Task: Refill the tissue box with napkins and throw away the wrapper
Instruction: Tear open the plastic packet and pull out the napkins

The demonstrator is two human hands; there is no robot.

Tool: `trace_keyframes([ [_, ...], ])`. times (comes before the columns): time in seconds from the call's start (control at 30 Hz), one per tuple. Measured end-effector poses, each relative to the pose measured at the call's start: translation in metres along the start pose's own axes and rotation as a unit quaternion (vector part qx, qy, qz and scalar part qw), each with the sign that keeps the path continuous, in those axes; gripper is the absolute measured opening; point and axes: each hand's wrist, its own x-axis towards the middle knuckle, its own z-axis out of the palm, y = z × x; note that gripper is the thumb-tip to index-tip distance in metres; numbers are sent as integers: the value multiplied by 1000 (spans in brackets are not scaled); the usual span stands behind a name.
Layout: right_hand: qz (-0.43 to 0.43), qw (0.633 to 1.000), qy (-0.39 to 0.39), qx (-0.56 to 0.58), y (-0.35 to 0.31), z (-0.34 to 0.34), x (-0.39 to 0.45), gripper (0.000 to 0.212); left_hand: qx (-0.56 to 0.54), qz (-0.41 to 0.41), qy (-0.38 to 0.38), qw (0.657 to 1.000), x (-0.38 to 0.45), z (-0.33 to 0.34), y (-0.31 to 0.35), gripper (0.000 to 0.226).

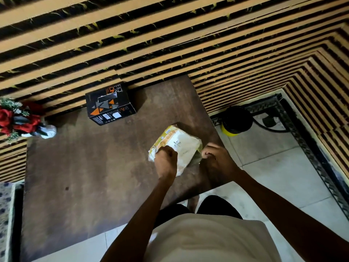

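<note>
A pack of white napkins in a clear wrapper with a yellow-orange printed edge (pixel 182 143) lies on the brown wooden table (pixel 90 167) near its right edge. My left hand (pixel 167 159) presses down on the pack's near left part with curled fingers. My right hand (pixel 215 157) pinches the wrapper at the pack's right end. The black tissue box with orange triangles (pixel 109 104) stands at the table's far side against the wall, its top slot facing up, well apart from both hands.
A vase of red flowers (pixel 20 121) stands at the table's far left corner. On the tiled floor to the right sits a black and yellow bin (pixel 236 121) with a dark cable beside it. A striped slatted wall runs behind the table.
</note>
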Motion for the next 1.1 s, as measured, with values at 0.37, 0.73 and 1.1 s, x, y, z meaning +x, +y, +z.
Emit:
trace_keyframes([
  [0.37,133,959,-56,-246,5,-1,-3,32,-138,-19,-150,979,8,-11,2,23],
  [0.73,192,955,-158,-164,-11,6,16,30,-168,-4,-166,972,2,5,16,19],
  [1.1,571,710,2,411,-11,58,37,37,42,46,-100,993,33,-10,-32,37],
])
